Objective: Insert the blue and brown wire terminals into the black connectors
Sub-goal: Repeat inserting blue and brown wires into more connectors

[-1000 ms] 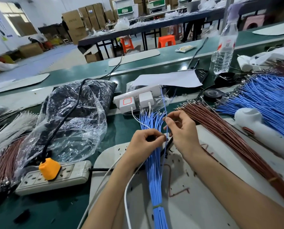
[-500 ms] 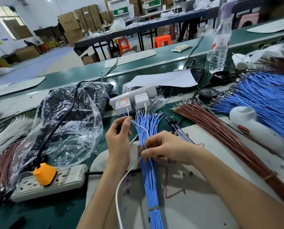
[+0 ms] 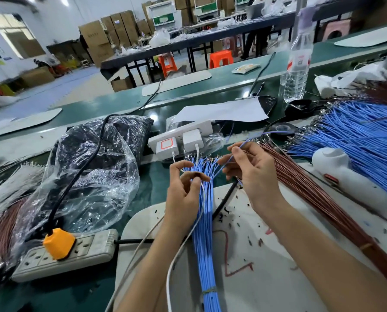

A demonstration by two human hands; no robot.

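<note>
While the two hands hover apart above the white mat (image 3: 278,278), the insertion looks not yet made, and several things could spoil it. A single blue wire (image 3: 275,131) arcs far and right from the right hand (image 3: 253,176), passing over the brown wire bundle (image 3: 311,194). My guess is that its end could snag on those strands, or on the crimped tips of the blue wire bundle (image 3: 205,244) lying between the hands, and drag neighbours loose. Cannot tell which end carries the terminal; turned the wrong way, it may jam or fail to latch. A white charger cable (image 3: 169,289) runs under the left hand (image 3: 183,199) and could hook a finger. Dark scraps on the mat might be mistaken for parts. Right fingers (image 3: 233,152): thumb and forefinger closed in a pinch on the single blue wire, the others loosely curled. Left fingers (image 3: 188,174): curled in tight, thumb and forefinger pinching what looks like a black connector (image 3: 196,175), too small to be sure. Wire and connector are near each other but apart, both raised above the desk (image 3: 152,192), near of the white power strip (image 3: 205,127).
</note>
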